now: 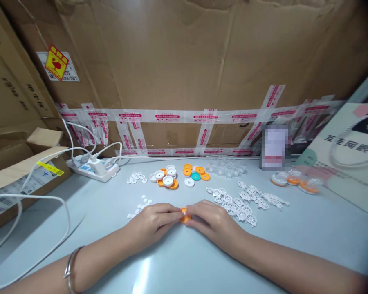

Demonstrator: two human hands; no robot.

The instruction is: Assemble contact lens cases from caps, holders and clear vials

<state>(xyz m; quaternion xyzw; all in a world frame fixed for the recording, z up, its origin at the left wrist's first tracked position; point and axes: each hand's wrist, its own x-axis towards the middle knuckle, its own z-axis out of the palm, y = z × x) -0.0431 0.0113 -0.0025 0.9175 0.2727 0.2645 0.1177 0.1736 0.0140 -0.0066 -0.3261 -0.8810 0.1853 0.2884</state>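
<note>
My left hand (153, 221) and my right hand (210, 219) meet at the middle of the pale table (184, 261). Together their fingertips pinch a small orange disc (184, 215), mostly hidden between them. Just left of my left hand lie several small white buttons (140, 206). A heap of white gear-like pieces (245, 202) lies to the right of my right hand. Farther back sit a pile of orange and white discs (166, 178) and a group of orange, white and teal discs (195, 174).
A white power strip (93, 168) with cables sits at back left beside cardboard boxes (15, 175). Clear plastic caps (225, 168), assembled orange pieces (294, 179), a blurred card (275, 147) and a printed box (349, 155) stand at back right. A taped cardboard wall (184, 81) closes the rear.
</note>
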